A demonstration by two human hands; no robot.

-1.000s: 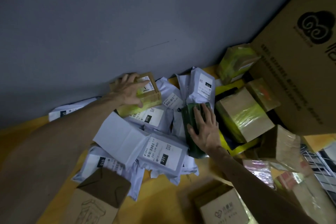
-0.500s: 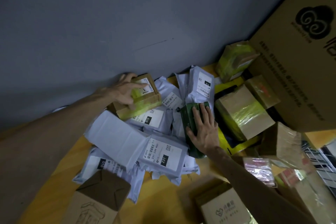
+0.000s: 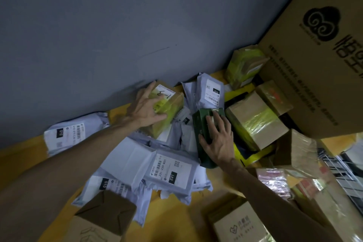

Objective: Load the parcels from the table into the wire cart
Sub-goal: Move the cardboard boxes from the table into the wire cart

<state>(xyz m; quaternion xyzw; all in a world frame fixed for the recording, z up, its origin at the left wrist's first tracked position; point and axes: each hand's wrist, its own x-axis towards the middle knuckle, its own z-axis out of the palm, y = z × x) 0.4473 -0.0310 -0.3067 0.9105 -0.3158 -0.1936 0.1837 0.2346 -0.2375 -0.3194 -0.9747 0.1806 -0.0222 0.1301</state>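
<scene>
Beyond the grey plastic mailer bag labelled 231 [image 3: 169, 171], which lies on the yellow bench [image 3: 19, 155], the left hand [image 3: 146, 108] clasps a small brown cardboard box banded with yellow tape [image 3: 169, 104], fingers and thumb around it. Just right of that mailer, the right hand [image 3: 220, 139] lies flat, fingers straight and spread, on a dark green flat packet [image 3: 202, 124]. The wire cart [image 3: 341, 167] shows farther right.

Both bare arms reach out, away from the body. The left hand [image 3: 147, 108] is farther out. Its fingers bend over a box [image 3: 172, 104], with the thumb along the near side, and hold it. The right hand [image 3: 218, 141] is just to its right and nearer. Its fingers lie spread flat on a green parcel [image 3: 200, 122], thumb at the left edge.
</scene>
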